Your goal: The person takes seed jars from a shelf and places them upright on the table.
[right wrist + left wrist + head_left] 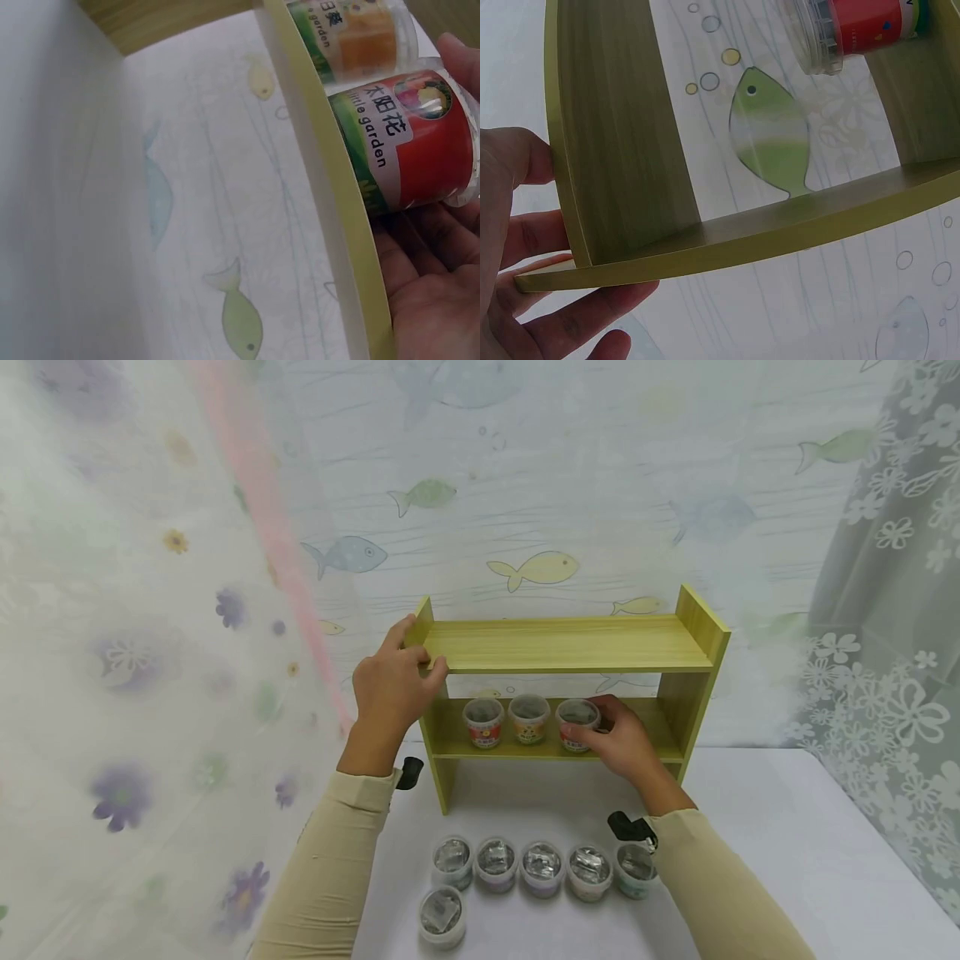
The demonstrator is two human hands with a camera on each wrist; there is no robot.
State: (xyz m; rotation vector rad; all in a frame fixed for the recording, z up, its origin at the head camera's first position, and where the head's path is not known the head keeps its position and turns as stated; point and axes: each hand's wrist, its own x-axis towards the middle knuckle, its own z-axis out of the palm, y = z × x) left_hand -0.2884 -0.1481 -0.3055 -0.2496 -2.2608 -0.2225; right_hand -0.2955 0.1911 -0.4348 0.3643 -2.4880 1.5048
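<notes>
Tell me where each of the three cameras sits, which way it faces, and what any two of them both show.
Head: sits high, faces forward and down at the shelf, tubs and table; both forearms, left hand and right hand show.
Left wrist: sits low by the shelf's left end, looks up along the boards; fingers show.
Right wrist: sits close at the lower board, looks along its edge; palm shows.
Shared: head and right wrist both show the red tub that the right hand holds.

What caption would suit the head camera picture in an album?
Left hand grips the wooden shelf's top corner while right hand holds a red-labelled cup on the lower board; six cups wait below.
</notes>
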